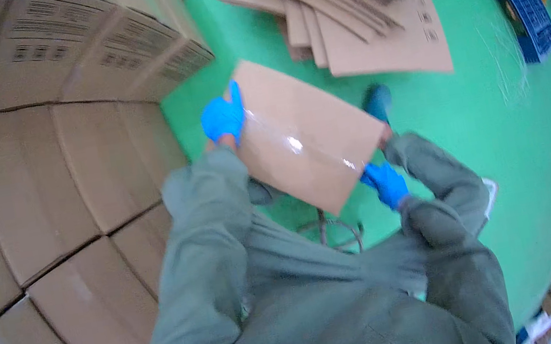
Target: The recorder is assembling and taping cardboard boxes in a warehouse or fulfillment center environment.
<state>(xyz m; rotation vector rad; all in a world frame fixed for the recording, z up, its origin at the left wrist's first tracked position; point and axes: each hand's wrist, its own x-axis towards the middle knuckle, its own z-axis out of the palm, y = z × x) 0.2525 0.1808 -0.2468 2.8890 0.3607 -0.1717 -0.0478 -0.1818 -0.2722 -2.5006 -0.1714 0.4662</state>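
A brown cardboard box (310, 119) is in front of me, slanted, with a strip of shiny clear tape running along the middle of its upper face. My left hand (223, 119), in a blue glove, grips its left edge, the thumb lying along the top and the other fingers mostly hidden. At the lower right edge my right hand (389, 186), also gloved in blue, holds the box; its fingertips go out of sight against the cardboard. The underside of the box cannot be seen.
Stacked cardboard cartons (38, 190) form a wall on my left. Flattened cardboard sheets (367, 25) lie piled on the green floor (505, 148) ahead. A blue crate-like object (531, 20) stands at the far right, near loose pale strands (510, 71). Beneath the box shows a ring-shaped metal stand (329, 232).
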